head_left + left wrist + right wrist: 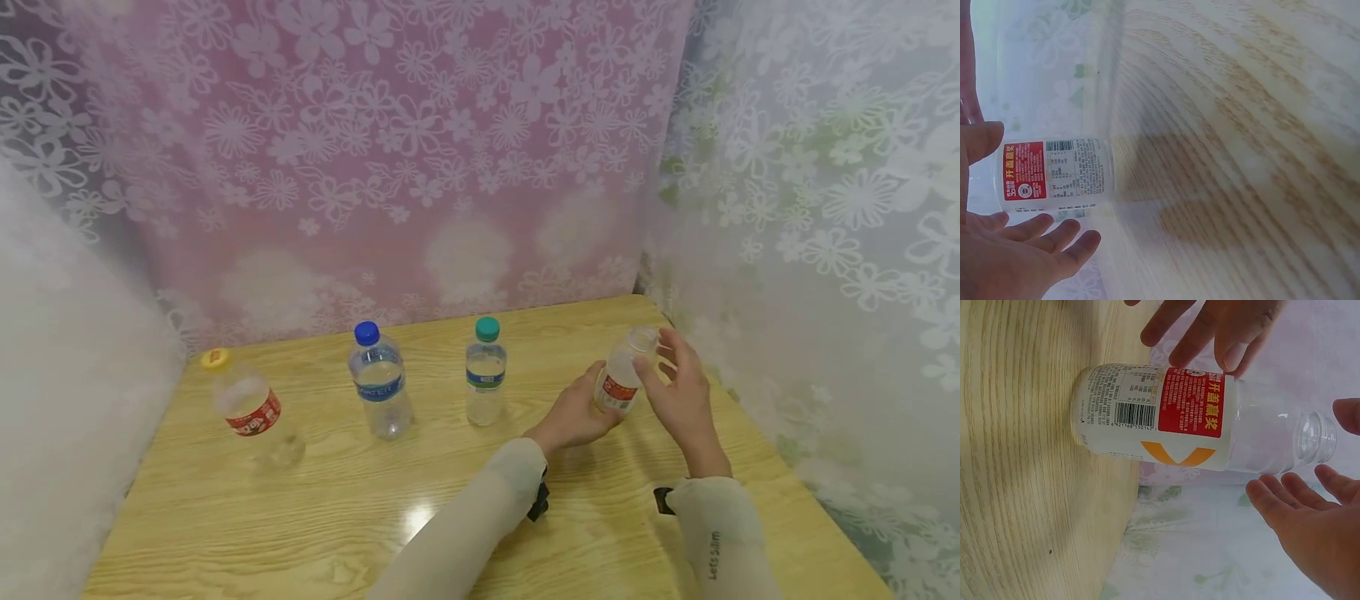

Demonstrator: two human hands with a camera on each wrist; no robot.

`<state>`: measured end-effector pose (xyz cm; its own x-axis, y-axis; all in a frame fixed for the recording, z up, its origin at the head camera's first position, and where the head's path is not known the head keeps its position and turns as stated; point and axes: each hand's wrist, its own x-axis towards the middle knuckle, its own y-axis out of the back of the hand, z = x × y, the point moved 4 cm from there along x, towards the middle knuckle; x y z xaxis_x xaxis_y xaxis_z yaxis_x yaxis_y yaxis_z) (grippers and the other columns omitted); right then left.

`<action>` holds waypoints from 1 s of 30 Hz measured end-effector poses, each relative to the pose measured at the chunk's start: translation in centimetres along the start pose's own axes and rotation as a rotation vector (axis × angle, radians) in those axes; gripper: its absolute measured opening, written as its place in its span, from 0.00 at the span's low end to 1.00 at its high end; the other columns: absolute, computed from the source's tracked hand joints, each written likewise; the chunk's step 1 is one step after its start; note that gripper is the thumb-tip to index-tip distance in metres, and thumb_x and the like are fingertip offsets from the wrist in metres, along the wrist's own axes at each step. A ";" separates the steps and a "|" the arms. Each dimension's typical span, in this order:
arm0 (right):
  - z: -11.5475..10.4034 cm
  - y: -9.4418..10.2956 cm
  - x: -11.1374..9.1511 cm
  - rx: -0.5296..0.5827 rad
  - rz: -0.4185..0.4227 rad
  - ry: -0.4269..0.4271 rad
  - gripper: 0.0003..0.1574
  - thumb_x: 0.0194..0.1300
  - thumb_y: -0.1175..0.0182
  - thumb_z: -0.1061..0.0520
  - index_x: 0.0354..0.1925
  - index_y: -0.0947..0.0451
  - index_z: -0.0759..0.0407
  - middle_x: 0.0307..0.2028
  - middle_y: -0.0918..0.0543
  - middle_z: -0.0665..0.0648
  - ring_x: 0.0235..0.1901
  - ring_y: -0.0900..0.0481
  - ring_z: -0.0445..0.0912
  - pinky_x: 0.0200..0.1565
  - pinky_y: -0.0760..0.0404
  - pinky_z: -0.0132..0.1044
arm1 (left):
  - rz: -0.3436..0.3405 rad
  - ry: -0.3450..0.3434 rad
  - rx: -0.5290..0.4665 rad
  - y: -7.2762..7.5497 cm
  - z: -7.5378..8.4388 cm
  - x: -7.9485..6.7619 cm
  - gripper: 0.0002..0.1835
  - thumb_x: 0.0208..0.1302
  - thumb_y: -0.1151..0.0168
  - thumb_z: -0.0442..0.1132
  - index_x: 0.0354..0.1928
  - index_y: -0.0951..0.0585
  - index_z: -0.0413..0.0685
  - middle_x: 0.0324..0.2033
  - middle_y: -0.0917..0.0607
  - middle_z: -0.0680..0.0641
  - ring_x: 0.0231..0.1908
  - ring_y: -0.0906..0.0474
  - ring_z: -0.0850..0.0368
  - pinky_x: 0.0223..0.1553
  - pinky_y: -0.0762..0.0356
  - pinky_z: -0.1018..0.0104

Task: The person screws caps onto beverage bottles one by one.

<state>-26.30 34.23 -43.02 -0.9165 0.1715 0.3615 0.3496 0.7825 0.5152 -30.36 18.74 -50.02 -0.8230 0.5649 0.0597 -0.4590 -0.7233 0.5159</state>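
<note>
A clear bottle [622, 383] with a white and red label stands on the table at the right in the head view, with no cap on its mouth [1319, 437]. My left hand [577, 412] is at its lower left side, fingers loosely extended along the label in the left wrist view. Whether those fingers press on the bottle, I cannot tell. Around the bottle's neck, my right hand [682, 404] has its thumb and fingers spread; a gap shows between them and the neck in the right wrist view. Both hands are near this one bottle.
To the left stand a yellow-capped bottle [255, 414] with a red label, a blue-capped water bottle [380, 390] and a green-capped bottle [486, 379]. Flowered curtains [420, 167] enclose the wooden table [300, 525] behind and at both sides.
</note>
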 end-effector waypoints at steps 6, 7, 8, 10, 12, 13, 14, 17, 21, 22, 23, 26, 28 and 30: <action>0.0 -0.2 0.1 -0.003 -0.012 -0.005 0.44 0.80 0.41 0.48 0.81 0.46 0.64 0.74 0.33 0.71 0.72 0.31 0.67 0.67 0.27 0.68 | -0.001 0.014 0.010 0.0 0.1 0.0 0.47 0.73 0.34 0.51 0.85 0.50 0.58 0.75 0.28 0.48 0.72 0.26 0.47 0.70 0.24 0.48; 0.1 -0.2 0.1 -0.005 -0.008 -0.006 0.44 0.80 0.41 0.49 0.81 0.45 0.64 0.73 0.32 0.71 0.72 0.31 0.67 0.67 0.27 0.67 | -0.002 0.018 0.011 0.0 0.1 0.0 0.47 0.73 0.34 0.52 0.85 0.50 0.58 0.75 0.28 0.48 0.72 0.26 0.47 0.70 0.24 0.48; 0.2 -0.3 0.1 -0.008 -0.003 -0.008 0.43 0.80 0.40 0.49 0.81 0.44 0.65 0.73 0.31 0.72 0.72 0.31 0.67 0.67 0.27 0.66 | -0.001 0.021 0.014 0.0 0.1 0.0 0.47 0.73 0.34 0.52 0.85 0.50 0.58 0.75 0.28 0.48 0.71 0.26 0.47 0.70 0.24 0.49; 0.4 -0.3 0.1 -0.015 0.001 -0.022 0.42 0.79 0.40 0.49 0.80 0.42 0.65 0.72 0.31 0.71 0.72 0.30 0.66 0.67 0.25 0.64 | -0.003 0.027 0.017 0.0 0.1 0.0 0.48 0.74 0.34 0.53 0.85 0.50 0.57 0.75 0.27 0.48 0.71 0.25 0.48 0.70 0.23 0.49; 0.7 -0.2 0.1 -0.019 0.002 -0.047 0.42 0.79 0.39 0.48 0.79 0.41 0.65 0.72 0.31 0.71 0.72 0.29 0.66 0.67 0.23 0.59 | -0.002 0.033 0.020 0.0 0.1 0.0 0.47 0.74 0.34 0.53 0.85 0.49 0.58 0.75 0.27 0.48 0.71 0.25 0.48 0.69 0.23 0.49; 0.8 -0.2 0.0 -0.020 -0.002 -0.065 0.43 0.79 0.39 0.47 0.79 0.40 0.65 0.73 0.31 0.70 0.72 0.29 0.66 0.67 0.22 0.56 | -0.002 0.034 0.022 0.0 0.1 0.0 0.47 0.74 0.34 0.54 0.85 0.49 0.58 0.75 0.26 0.48 0.71 0.25 0.48 0.69 0.23 0.49; 0.9 -0.2 0.0 -0.022 -0.008 -0.085 0.44 0.78 0.39 0.46 0.80 0.40 0.64 0.74 0.32 0.69 0.72 0.29 0.66 0.67 0.22 0.53 | -0.003 0.035 0.025 -0.1 0.0 -0.1 0.47 0.73 0.34 0.54 0.85 0.49 0.58 0.75 0.26 0.49 0.71 0.25 0.49 0.69 0.23 0.49; 1.2 -0.1 -0.1 -0.025 -0.031 -0.129 0.46 0.78 0.39 0.42 0.81 0.42 0.63 0.76 0.34 0.68 0.72 0.29 0.66 0.68 0.22 0.52 | -0.001 0.034 0.033 -0.1 0.0 -0.1 0.47 0.73 0.34 0.55 0.85 0.49 0.59 0.75 0.26 0.49 0.71 0.25 0.49 0.70 0.23 0.51; 1.4 -0.2 -0.1 -0.020 -0.046 -0.143 0.47 0.77 0.39 0.40 0.81 0.42 0.60 0.76 0.33 0.67 0.72 0.29 0.65 0.69 0.25 0.59 | 0.011 0.029 0.043 -0.1 0.0 0.0 0.46 0.74 0.34 0.53 0.85 0.47 0.60 0.74 0.26 0.50 0.71 0.24 0.49 0.70 0.24 0.51; 1.4 -0.2 -0.1 -0.022 -0.044 -0.140 0.47 0.77 0.39 0.40 0.81 0.41 0.59 0.76 0.32 0.66 0.72 0.28 0.65 0.69 0.25 0.59 | 0.016 0.029 0.043 -0.1 0.0 0.0 0.45 0.74 0.34 0.52 0.85 0.47 0.60 0.74 0.26 0.50 0.70 0.24 0.48 0.70 0.24 0.51; 1.5 -0.3 -0.1 -0.025 -0.040 -0.138 0.46 0.77 0.38 0.40 0.81 0.40 0.59 0.75 0.31 0.66 0.72 0.28 0.64 0.69 0.24 0.58 | 0.024 0.029 0.047 -0.1 0.0 0.0 0.44 0.74 0.34 0.51 0.84 0.47 0.60 0.74 0.25 0.49 0.70 0.23 0.49 0.70 0.24 0.51; 1.6 -0.3 -0.2 -0.031 -0.023 -0.125 0.45 0.76 0.37 0.40 0.79 0.38 0.58 0.74 0.28 0.65 0.70 0.26 0.62 0.67 0.19 0.43 | 0.050 0.017 0.058 0.0 0.0 0.1 0.41 0.77 0.37 0.48 0.84 0.45 0.59 0.73 0.24 0.47 0.69 0.22 0.49 0.69 0.23 0.51; 1.6 -0.4 -0.2 -0.030 -0.008 -0.114 0.44 0.75 0.36 0.42 0.78 0.36 0.59 0.72 0.27 0.66 0.68 0.24 0.62 0.62 0.19 0.28 | 0.066 0.008 0.065 0.0 0.0 0.1 0.39 0.79 0.39 0.47 0.84 0.44 0.58 0.72 0.23 0.46 0.69 0.23 0.49 0.69 0.23 0.50; 1.6 -0.4 -0.3 -0.023 0.004 -0.107 0.43 0.75 0.35 0.43 0.77 0.35 0.60 0.71 0.26 0.67 0.67 0.23 0.62 0.55 0.23 0.16 | 0.080 -0.001 0.076 0.1 0.0 0.1 0.37 0.80 0.42 0.48 0.84 0.44 0.58 0.71 0.21 0.46 0.69 0.23 0.50 0.69 0.23 0.50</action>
<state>-26.50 34.85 -44.58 -0.9301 0.2383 0.2795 0.3566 0.7681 0.5319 -30.46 18.75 -49.98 -0.8556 0.5072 0.1038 -0.3654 -0.7337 0.5729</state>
